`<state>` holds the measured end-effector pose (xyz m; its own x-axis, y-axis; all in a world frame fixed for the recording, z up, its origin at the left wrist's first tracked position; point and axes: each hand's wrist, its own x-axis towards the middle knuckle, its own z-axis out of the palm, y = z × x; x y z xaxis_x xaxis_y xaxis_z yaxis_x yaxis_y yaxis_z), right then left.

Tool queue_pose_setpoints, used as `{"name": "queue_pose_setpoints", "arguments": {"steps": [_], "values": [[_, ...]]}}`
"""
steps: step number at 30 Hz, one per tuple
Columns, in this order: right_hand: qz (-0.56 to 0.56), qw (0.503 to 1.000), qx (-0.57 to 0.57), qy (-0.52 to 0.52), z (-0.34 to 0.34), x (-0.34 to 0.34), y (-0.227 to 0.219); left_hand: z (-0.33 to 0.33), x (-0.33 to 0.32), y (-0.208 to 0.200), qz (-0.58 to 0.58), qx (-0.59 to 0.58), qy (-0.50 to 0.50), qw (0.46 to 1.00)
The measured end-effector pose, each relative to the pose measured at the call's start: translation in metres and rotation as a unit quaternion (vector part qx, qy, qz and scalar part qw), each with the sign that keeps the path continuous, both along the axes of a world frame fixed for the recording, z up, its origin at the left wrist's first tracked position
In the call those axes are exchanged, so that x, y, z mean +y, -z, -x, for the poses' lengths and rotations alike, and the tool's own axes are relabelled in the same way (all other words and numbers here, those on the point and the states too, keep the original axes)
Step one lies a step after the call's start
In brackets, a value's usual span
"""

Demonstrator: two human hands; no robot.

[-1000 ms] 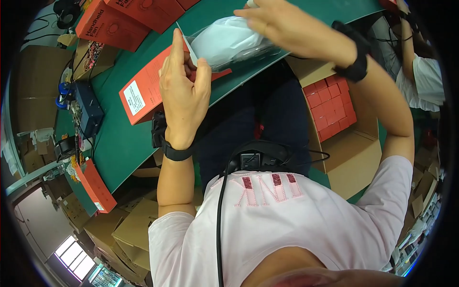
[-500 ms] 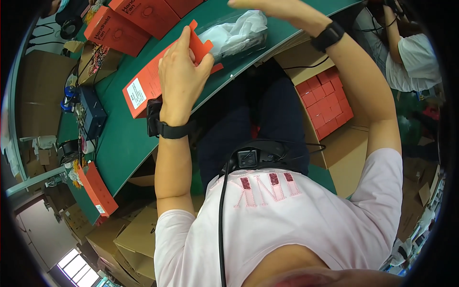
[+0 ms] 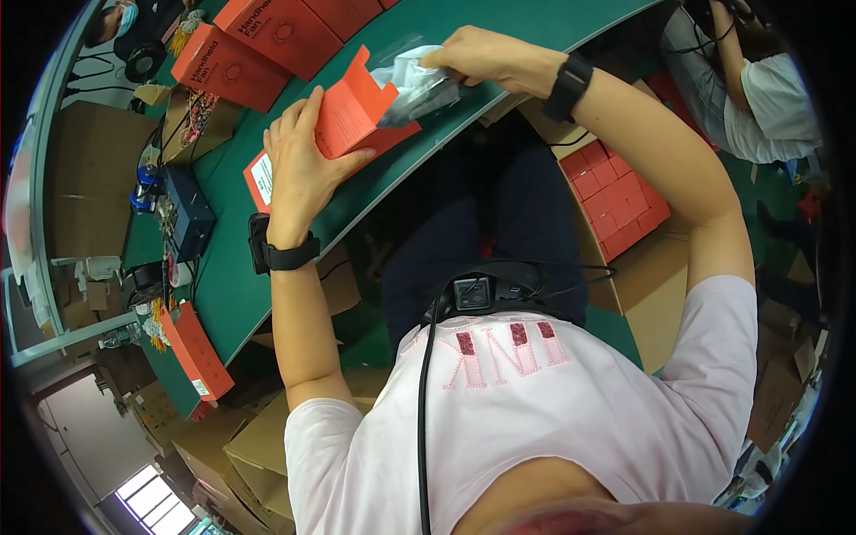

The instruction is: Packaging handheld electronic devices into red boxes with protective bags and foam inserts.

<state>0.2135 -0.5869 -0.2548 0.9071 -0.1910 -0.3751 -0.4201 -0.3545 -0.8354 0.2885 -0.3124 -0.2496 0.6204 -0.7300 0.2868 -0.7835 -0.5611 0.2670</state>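
Note:
A red cardboard box [image 3: 349, 120] lies on the green table with its flaps open toward the right. My left hand [image 3: 299, 169] is wrapped round its near side, thumb along the lower edge and fingers over the far edge. At the open end is a clear plastic tray [image 3: 419, 105] with a white-wrapped bundle [image 3: 410, 73] in it. The tray's left end is at the box mouth; how far it is inside is hidden by the flaps. My right hand [image 3: 495, 61] pinches the right end of the bundle and tray.
Several red boxes [image 3: 281, 40] stand along the table's far side. Another red box [image 3: 194, 352] lies at the left end, near a blue device [image 3: 185, 214] with cables. Below the table's right edge, a carton [image 3: 637, 250] holds several small red boxes. A person in white [image 3: 776, 102] is at the right.
My right hand has come down onto the right end of the tray, which has shifted toward the box. My left hand has slid left along the box, and its flaps stand more upright.

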Motion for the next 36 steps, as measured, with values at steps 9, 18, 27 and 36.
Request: {"name": "queue_pose_setpoints", "arguments": {"steps": [9, 18, 27, 36], "values": [[-0.153, 0.988, -0.029, -0.013, -0.007, 0.031, -0.018, 0.005, -0.005, -0.018, 0.044, 0.019, 0.009, 0.999], [0.282, 0.783, -0.537, -0.141, 0.041, 0.071, -0.127, 0.02, -0.01, -0.02, 0.539, 0.338, 0.107, 0.764], [0.315, 0.796, -0.477, -0.201, 0.039, 0.058, -0.105, 0.023, -0.03, -0.03, 0.555, 0.417, 0.159, 0.702], [0.264, 0.887, -0.336, -0.176, 0.039, 0.041, -0.152, 0.027, -0.025, -0.028, 0.529, 0.426, 0.154, 0.718]]}}
